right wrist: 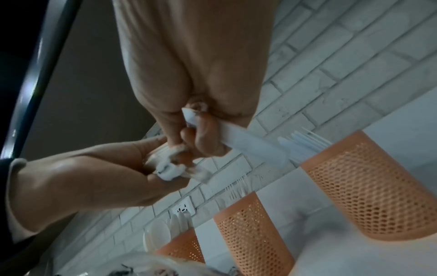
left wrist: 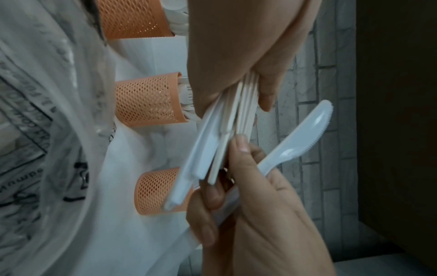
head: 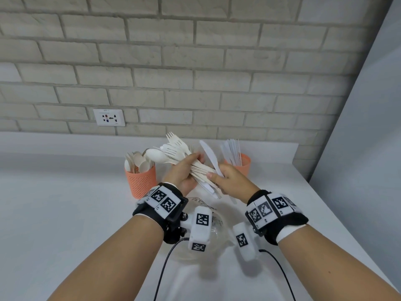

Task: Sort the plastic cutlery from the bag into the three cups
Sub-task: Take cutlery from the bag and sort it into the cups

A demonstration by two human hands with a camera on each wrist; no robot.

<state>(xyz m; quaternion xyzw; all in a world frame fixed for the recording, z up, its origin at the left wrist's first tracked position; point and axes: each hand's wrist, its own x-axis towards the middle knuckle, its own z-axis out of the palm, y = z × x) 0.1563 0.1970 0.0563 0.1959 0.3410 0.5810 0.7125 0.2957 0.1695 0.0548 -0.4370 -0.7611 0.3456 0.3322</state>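
White plastic knife (head: 210, 158), pinched by the right hand (head: 233, 181), is being drawn from the mixed bundle (head: 184, 158) gripped by the left hand (head: 184, 172); transfer to the knife cup (head: 239, 165) at 1 o'clock is judged next.

Above a white counter (head: 65, 213), the left hand (head: 184, 172) grips a fanned bundle of cutlery (head: 184, 157), forks and a spoon splaying up and to the left, handles slanting down to the right. The right hand (head: 232, 181), just beside it, pinches a white knife (head: 210, 158) whose blade points up and away. An orange mesh cup (head: 141, 181) on the left holds spoons; another orange cup (head: 240, 165), behind the right hand, holds white knives. A clear plastic bag (head: 208, 231) lies under the wrists, partly hidden by the wrist-worn cameras. Behind stands a pale brick wall (head: 195, 61) with a socket plate (head: 109, 117)
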